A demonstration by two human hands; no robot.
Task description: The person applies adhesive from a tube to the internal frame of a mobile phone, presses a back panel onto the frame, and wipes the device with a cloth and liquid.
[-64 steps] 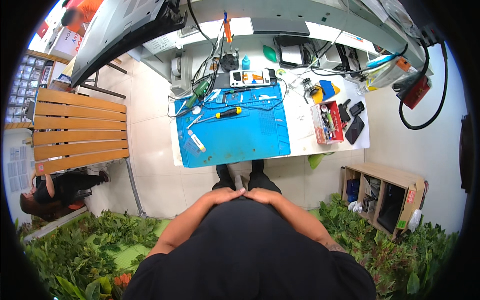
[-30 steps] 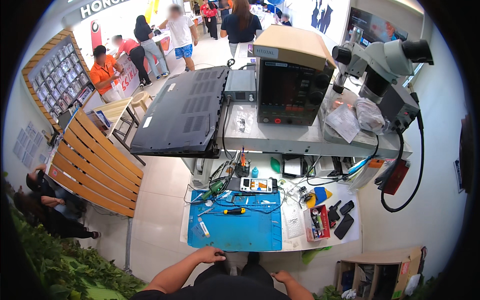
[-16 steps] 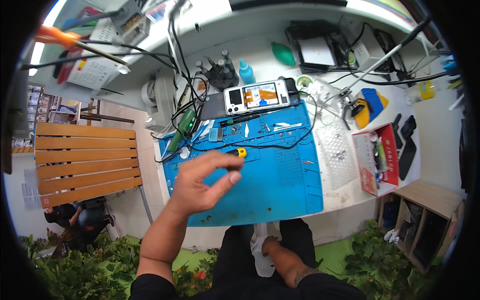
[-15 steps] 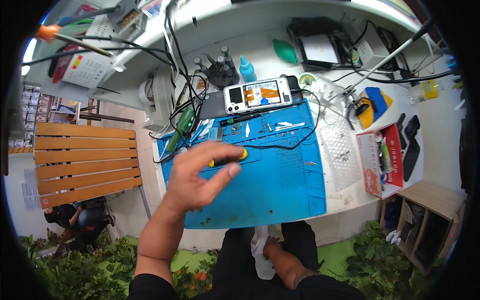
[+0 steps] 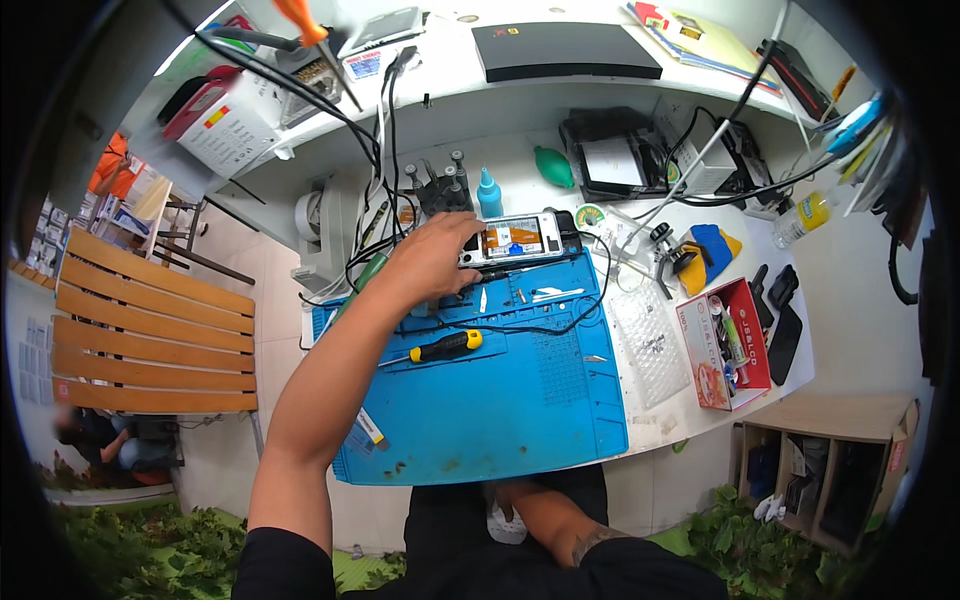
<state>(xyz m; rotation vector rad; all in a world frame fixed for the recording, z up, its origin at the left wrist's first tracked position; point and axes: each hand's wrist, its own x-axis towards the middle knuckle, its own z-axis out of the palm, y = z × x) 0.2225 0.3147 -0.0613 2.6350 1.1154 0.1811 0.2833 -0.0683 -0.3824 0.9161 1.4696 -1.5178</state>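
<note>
My left hand [image 5: 437, 258] reaches to the back of the blue mat [image 5: 500, 400], fingers at the far edge and thumb at the near edge of a phone [image 5: 522, 238]. The phone lies flat with its inside exposed, and an orange flex cable shows in it. My hand covers its left end. Below the table edge, between my legs, my right hand [image 5: 512, 496] hangs beside something white; its fingers are mostly hidden. A yellow-and-black screwdriver [image 5: 446, 346] rests on the mat near my left forearm.
Behind the phone stand a blue dropper bottle [image 5: 489, 195], a dark tool holder [image 5: 440, 190] and a green air blower [image 5: 553, 167]. A black cable [image 5: 570, 326] loops over the mat. To the right are bubble wrap [image 5: 650, 350] and a red box [image 5: 727, 345] of tubes.
My left hand has moved away from me, from above the screwdriver to the phone's left end. The screwdriver is now uncovered. My head view has shifted, showing more of the upper shelf.
</note>
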